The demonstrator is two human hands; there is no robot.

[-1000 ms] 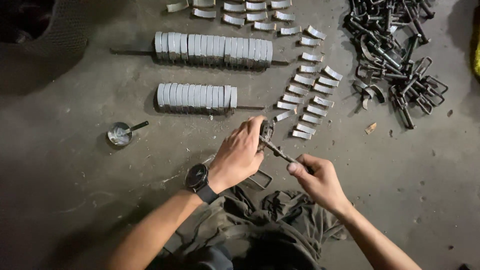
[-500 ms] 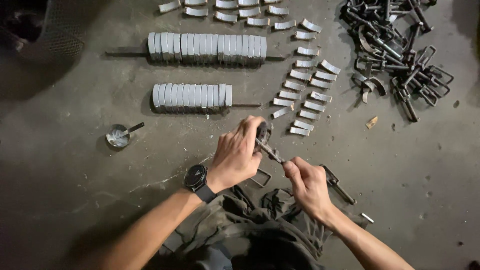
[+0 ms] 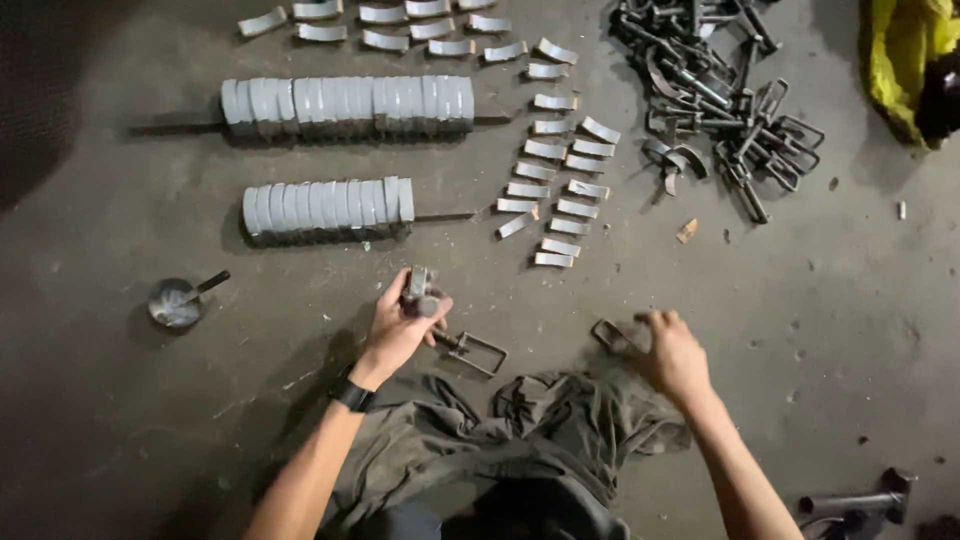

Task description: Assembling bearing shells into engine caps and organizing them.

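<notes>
- Left hand (image 3: 398,325) fingers clenched round a small grey metal piece (image 3: 418,290), held upright just above the floor; black watch (image 3: 352,394) on that wrist.
- Right hand (image 3: 672,352) has let go of the thin tool it worked against the piece half a second ago; now out to the right, fingers curled down on a rectangular wire clip (image 3: 610,336) lying on the floor. Touching it; full grip not clear.
- Second wire clip (image 3: 478,351) lies just beside the left hand, apparently free.
- Change reads as: work on the held piece paused, right hand fetching a clip.
- Outward: two rods strung with grey curved plates (image 3: 330,205), loose plates in rows (image 3: 555,185), dark clip pile (image 3: 720,90) top right, small dish with brush (image 3: 175,302) left, rag (image 3: 530,420) at the knees.
</notes>
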